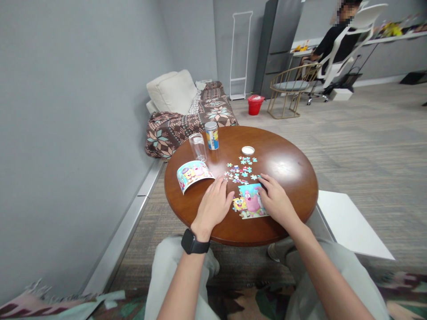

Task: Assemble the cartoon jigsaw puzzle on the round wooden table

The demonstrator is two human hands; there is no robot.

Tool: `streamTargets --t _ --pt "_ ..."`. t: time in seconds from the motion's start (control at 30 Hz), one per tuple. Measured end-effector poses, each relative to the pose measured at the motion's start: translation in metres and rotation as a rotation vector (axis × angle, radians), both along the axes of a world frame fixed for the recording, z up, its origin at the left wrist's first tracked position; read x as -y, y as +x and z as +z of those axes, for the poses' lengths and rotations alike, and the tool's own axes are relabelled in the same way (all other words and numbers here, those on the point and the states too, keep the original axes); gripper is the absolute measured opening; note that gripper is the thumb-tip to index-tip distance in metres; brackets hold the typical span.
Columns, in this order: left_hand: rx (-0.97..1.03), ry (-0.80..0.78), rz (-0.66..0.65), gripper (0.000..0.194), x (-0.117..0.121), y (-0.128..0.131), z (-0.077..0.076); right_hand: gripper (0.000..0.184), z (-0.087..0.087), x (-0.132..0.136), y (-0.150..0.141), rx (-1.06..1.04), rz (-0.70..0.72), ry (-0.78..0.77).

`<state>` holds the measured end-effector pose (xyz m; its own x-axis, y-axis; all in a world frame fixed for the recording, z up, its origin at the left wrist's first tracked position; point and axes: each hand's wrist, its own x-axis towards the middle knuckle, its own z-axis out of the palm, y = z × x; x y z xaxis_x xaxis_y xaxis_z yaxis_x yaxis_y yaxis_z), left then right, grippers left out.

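A partly joined jigsaw puzzle (252,201) with a pink cartoon character and a yellow one lies near the front of the round table (290,191). Loose puzzle pieces (236,170) are scattered just beyond it. My left hand (215,202) rests flat on the wood to the left of the puzzle, thumb apart, holding nothing visible. Over the puzzle's right edge is my right hand (276,198), its thumb and forefinger apart and the fingertips close to the upper right corner. It covers part of that edge. A curved picture sheet (193,172) stands arched at the left.
An empty clear glass (198,147), a can with a grey lid (212,137) and a white round lid (247,150) are on the table's far half. A white board (350,222) is at the right. Further back are a red bin (255,106) and a seated person (333,38).
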<state>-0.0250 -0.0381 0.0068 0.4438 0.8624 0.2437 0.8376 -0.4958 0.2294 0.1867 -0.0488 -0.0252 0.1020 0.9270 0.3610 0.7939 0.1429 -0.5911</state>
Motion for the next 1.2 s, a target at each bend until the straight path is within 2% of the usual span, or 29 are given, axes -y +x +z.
streamTargets --t 0.13,0.43,0.67,0.97,1.2 --pt "-0.004 -0.003 0.004 0.049 -0.0001 0.0000 0.0001 0.048 -0.0006 -0.0019 0.0011 -0.021 -0.003 0.030" --pt "0.026 0.006 0.009 0.051 -0.0002 -0.0004 -0.0006 0.048 0.0007 -0.0011 0.0017 -0.067 -0.116 0.078" --pt "0.033 0.025 -0.004 0.042 -0.0002 -0.0007 -0.0005 0.047 -0.0007 -0.0017 0.0016 -0.013 -0.063 0.045" --pt "0.048 -0.006 0.002 0.045 -0.0001 -0.0003 0.0007 0.050 0.0019 -0.0006 0.0001 0.019 -0.089 0.037" --pt "0.114 -0.005 0.007 0.041 -0.0007 -0.0004 -0.0018 0.048 0.0005 -0.0007 0.0021 0.015 -0.067 0.047"
